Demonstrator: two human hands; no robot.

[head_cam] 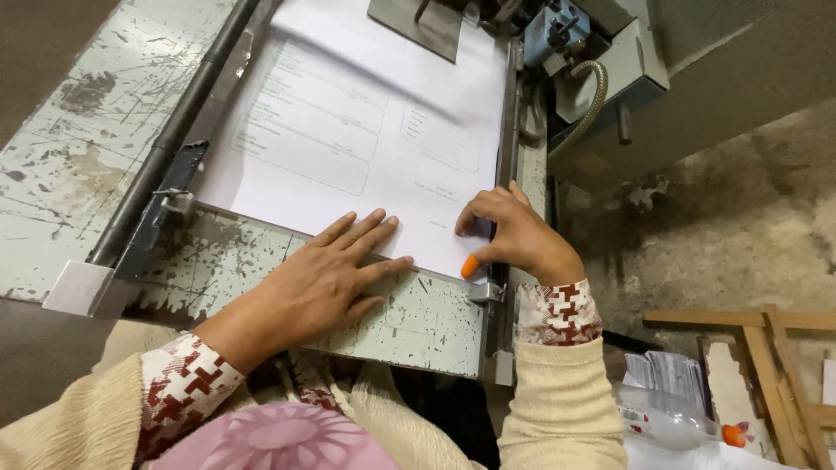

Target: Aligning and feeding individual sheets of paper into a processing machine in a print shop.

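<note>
A stack of white printed sheets (348,122) lies on the worn, paint-chipped metal bed (409,322) of a machine. My left hand (326,278) rests flat with fingers spread, fingertips on the near edge of the stack. My right hand (514,235) is curled at the stack's near right corner, pinching the paper edge; an orange rubber tip (470,265) covers its thumb. Both sleeves are cream knit over a red and white patterned cuff.
A dark metal side rail (170,144) bounds the paper on the left and a guide rail (505,157) on the right. A metal clamp plate (418,26) sits at the far end. Beside the machine are a flexible hose (592,96), wooden frames (775,365) and a plastic bottle (670,422).
</note>
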